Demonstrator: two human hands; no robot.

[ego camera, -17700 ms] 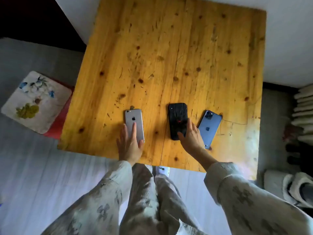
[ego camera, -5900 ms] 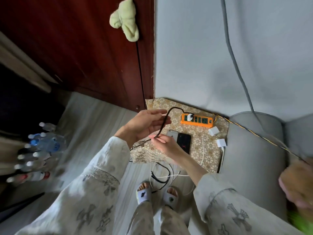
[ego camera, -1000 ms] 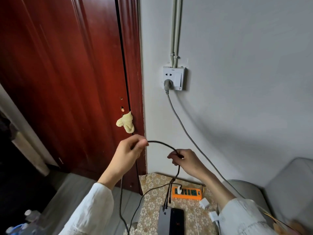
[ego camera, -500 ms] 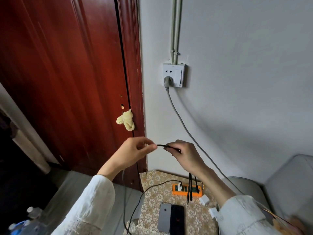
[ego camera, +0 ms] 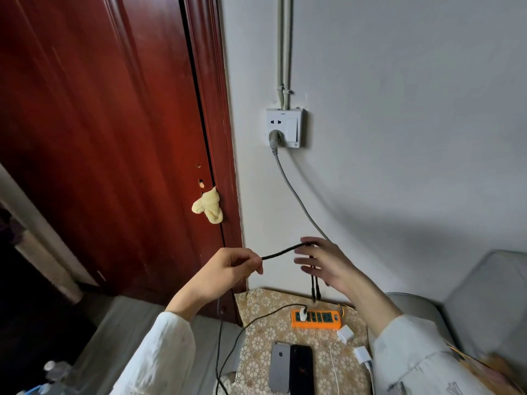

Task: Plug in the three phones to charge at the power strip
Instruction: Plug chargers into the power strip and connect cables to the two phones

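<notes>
My left hand (ego camera: pixel 228 269) pinches a black charging cable (ego camera: pixel 281 252) held up in front of the wall. The cable runs to my right hand (ego camera: pixel 328 263), drapes over its spread fingers, and its connector ends (ego camera: pixel 315 292) hang below. Underneath, an orange power strip (ego camera: pixel 316 319) lies on a patterned cloth (ego camera: pixel 256 343), with a white charger (ego camera: pixel 302 313) plugged in at its left end. A silver phone (ego camera: pixel 279 366) and a black phone (ego camera: pixel 301 369) lie side by side in front of the strip. A third phone is not in view.
Two loose white chargers (ego camera: pixel 345 334) (ego camera: pixel 362 353) lie right of the phones. A grey cord (ego camera: pixel 296 195) runs down from the wall socket (ego camera: pixel 285 128). A red door (ego camera: pixel 99 138) stands at left, a grey seat (ego camera: pixel 484 295) at right, bottles (ego camera: pixel 54 372) at bottom left.
My right hand has opened from a pinch to spread fingers with the cable draped over it. My left hand has drawn slightly left and down, so more cable shows between the hands.
</notes>
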